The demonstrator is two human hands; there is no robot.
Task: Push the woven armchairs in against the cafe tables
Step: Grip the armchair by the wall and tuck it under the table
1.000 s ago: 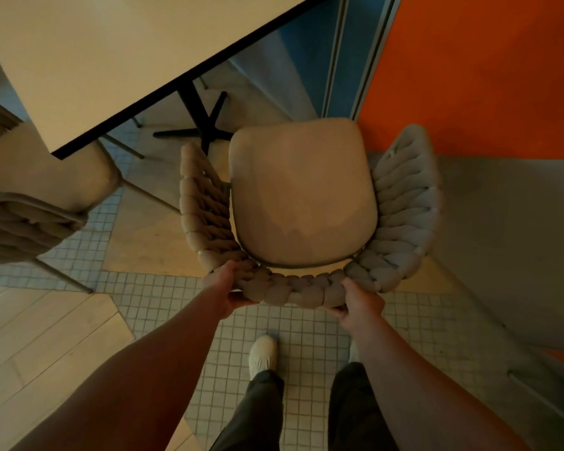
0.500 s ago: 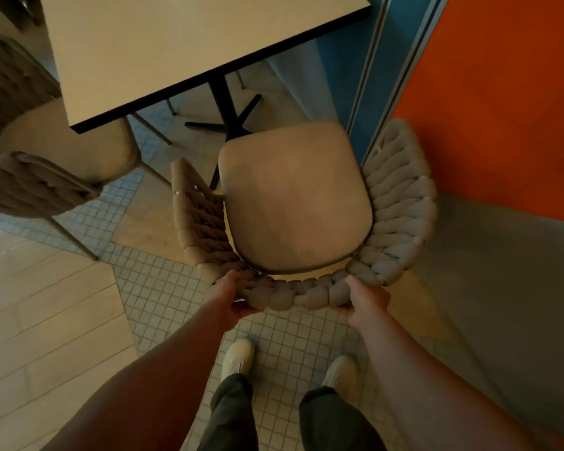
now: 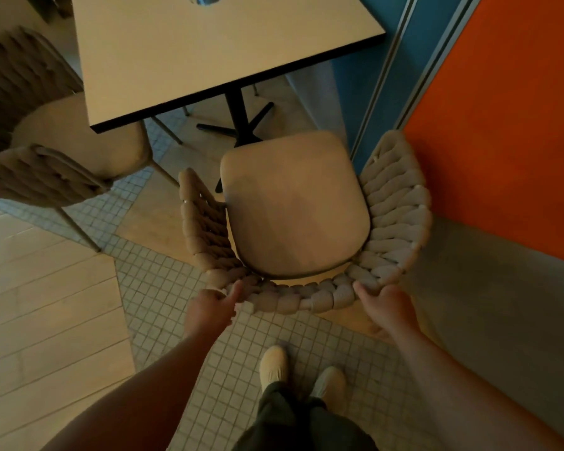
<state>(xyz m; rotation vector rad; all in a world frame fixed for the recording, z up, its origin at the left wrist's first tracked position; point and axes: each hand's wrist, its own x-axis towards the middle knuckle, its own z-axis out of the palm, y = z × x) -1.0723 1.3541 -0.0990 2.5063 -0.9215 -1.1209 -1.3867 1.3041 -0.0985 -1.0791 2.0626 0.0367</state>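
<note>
Woven armchair (image 3: 293, 206), beige cushion, facing pale worktop (image 3: 209, 43); mosaic-tile floor (image 3: 163, 304), orange wall (image 3: 502, 125) beside. Left grip (image 3: 209, 310), right grip (image 3: 385, 307): both clasped round its backrest.

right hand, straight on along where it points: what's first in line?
The armchair's woven back: the right hand holds it, pointing toward the seat cushion just beyond.

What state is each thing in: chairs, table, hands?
Beige woven armchair with padded seat, upright, not tucked under the table.
Second woven armchair on the left, seat partly under the tabletop corner.
Cream square cafe table with black edge, standing on its black pedestal.
Left hand, gripping the armchair's back rim.
Right hand, holding the same rim.
</note>
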